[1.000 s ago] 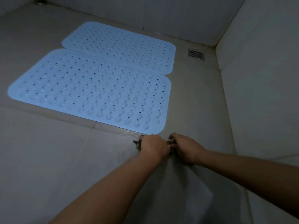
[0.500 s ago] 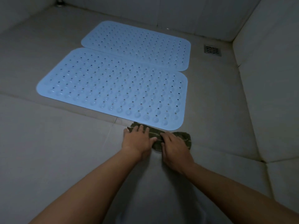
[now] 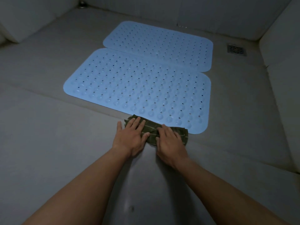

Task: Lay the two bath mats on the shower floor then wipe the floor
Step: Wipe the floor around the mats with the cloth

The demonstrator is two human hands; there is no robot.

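Observation:
Two light blue perforated bath mats lie flat side by side on the beige shower floor (image 3: 48,143): the near mat (image 3: 138,85) and the far mat (image 3: 162,41), whose edges overlap slightly. A dark green striped cloth (image 3: 152,129) lies on the floor against the near mat's front edge, its top just over that edge. My left hand (image 3: 131,137) presses flat on the cloth's left part, fingers spread. My right hand (image 3: 170,140) presses on its right part, fingers bent over it.
A square metal floor drain (image 3: 236,49) sits at the back right near the wall (image 3: 279,70). Tiled walls close the back and right sides. A small metal fitting (image 3: 82,4) stands at the back left corner.
Both hands went from bunched together over the cloth to flat on it, and the cloth now lies spread out longer along the mat's front edge. The camera view shifted left.

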